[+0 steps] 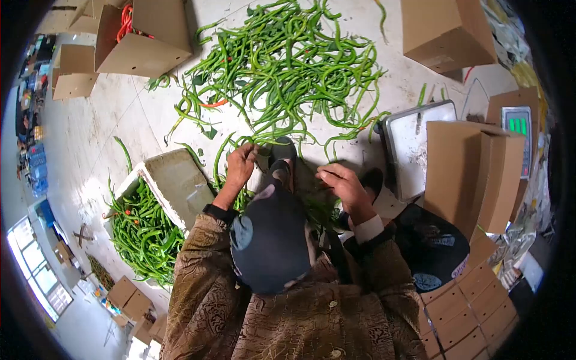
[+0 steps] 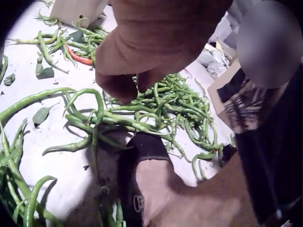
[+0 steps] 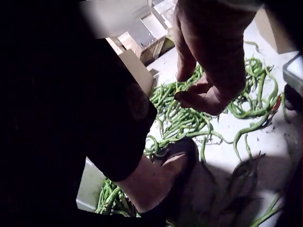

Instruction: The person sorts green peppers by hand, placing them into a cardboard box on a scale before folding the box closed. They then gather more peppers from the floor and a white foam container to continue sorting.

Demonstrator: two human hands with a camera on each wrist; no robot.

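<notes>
Person's bending over a heap of long green peppers (image 1: pixel 288 75), which are lying loose on the pale floor (image 1: pixel 108 102), nearest bits reaching the dark shoe (image 1: pixel 284 151). More green peppers are filling the white foam box (image 1: pixel 180 180) on the left side, so afaict this is hand sorting.

Left grip (image 1: pixel 241 162) is hanging just beside the near edge of the heap, fingers curling in by a few stems. Can't tell if it's actually pinching one, tbh. Right grip (image 1: pixel 346 183) is hovering over by the other shoe, fingers bending loosely, thumb and fingertips sitting a bit apart, nothing showing between them.

IMO the trick w/ this step: these things are tangling badly, so ppl should be taking them by the stem end, 1 or a few at a time, and easing them out lengthwise. Yanking is prob snapping the thin curly tips. Working from the near edge is making more sense than digging in the middle. Also watch for odd stuff, e.g. the red pepper (image 1: pixel 215 104) on the left fringe and the loose leaf (image 1: pixel 210 133) nearby; those are prob worth pulling out ASAP. Light squeeze only, they're prob bruising easily.
</notes>
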